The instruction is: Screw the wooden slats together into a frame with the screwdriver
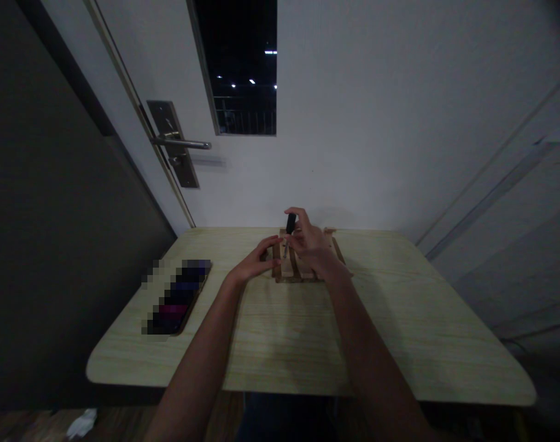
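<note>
A small wooden board with lighter slats [287,267] lies near the table's far edge. My right hand [314,245] is closed around a screwdriver [291,223] with a black handle. The screwdriver stands nearly upright, its shaft slanting down to the left slat. I cannot make out whether a screw sits under its tip. At the board's left side, my left hand [255,261] grips the edge, fingers above and thumb below. My right hand and wrist hide part of the board's right half.
The pale wood-grain table [280,344] stands against a white door [376,123] with a metal handle [183,143] and a dark window pane. A phone [181,298], partly pixelated, lies on the table's left. Something white and crumpled [81,423] is on the floor at lower left.
</note>
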